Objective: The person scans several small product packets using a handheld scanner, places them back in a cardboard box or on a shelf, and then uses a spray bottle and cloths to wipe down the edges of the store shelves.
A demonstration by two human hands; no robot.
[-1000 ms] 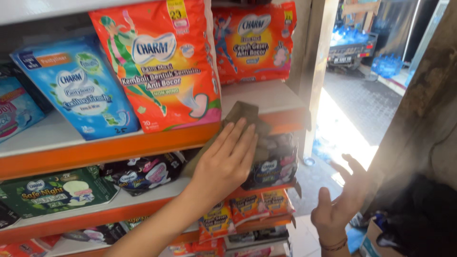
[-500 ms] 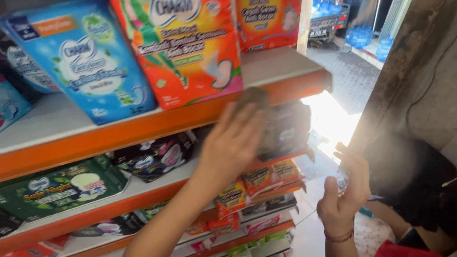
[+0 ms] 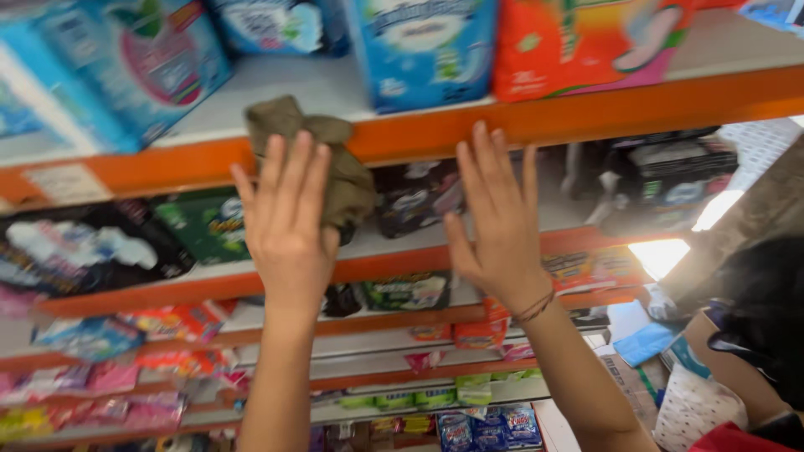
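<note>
olive rag [image 3: 335, 163], crumpled, pressed on orange shelf edge [image 3: 636, 105] by left hand [image 3: 289, 222].

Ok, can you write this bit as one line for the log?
left hand: presses olive cloth on orange shelf edge | right hand: open, raised, holds nothing | above: blue packs, orange pack

Top shelf: blue packs [image 3: 423, 46], orange pack [image 3: 586, 42]. Shelf below: black packs [image 3: 84, 247], green pack [image 3: 201, 222]. Low shelves: small pink packs [image 3: 100, 377].
</note>
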